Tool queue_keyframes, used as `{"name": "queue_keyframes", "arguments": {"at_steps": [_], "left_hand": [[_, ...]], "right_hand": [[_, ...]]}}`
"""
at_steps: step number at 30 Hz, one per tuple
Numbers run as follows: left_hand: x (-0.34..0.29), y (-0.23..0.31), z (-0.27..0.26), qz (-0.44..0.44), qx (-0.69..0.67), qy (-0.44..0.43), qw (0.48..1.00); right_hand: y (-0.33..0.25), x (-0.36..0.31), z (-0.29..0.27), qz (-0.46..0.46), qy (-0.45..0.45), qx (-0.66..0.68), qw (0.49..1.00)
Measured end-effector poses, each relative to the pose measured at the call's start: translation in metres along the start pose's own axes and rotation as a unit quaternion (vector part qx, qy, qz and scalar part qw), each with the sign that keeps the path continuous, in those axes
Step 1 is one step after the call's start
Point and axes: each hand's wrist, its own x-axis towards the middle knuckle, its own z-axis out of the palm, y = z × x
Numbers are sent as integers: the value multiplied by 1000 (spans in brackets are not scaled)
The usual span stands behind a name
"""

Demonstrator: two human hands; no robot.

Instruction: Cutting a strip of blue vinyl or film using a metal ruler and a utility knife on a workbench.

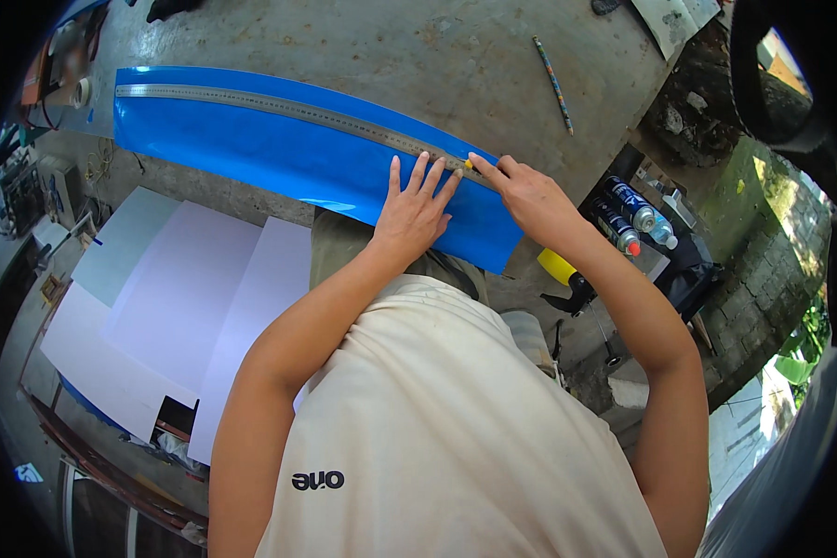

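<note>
A long blue sheet (251,139) lies along the near edge of the grey worktable (391,56). Lengthwise over it, close to its far edge, rests a steel ruler (279,104). My left hand (413,212) is flat with fingers spread, its fingertips on the ruler toward the right end. Just to the right, my right hand (530,197) is closed around a small yellow tool (470,164), whose tip is at the ruler. Most of that tool is hidden by the fingers, so its kind cannot be made out.
A patterned pencil (553,86) lies on the table at the far right. Spray cans (628,205) and a clear plastic bottle (662,231) stand beyond my right forearm, near a yellow and black object (556,266). Large pale panels (186,279) are stacked at the left.
</note>
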Motion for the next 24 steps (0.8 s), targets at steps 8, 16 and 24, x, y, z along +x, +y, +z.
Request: {"name": "queue_keyframes", "arguments": {"at_steps": [8, 16, 24], "left_hand": [[4, 8, -10, -6, 33, -64, 997], [5, 8, -14, -4, 61, -100, 993], [7, 10, -16, -1, 75, -118, 990]], "right_hand": [[23, -46, -8, 18, -34, -26, 999], [44, -93, -12, 44, -51, -23, 997], [64, -123, -9, 78, -67, -14, 995]]}}
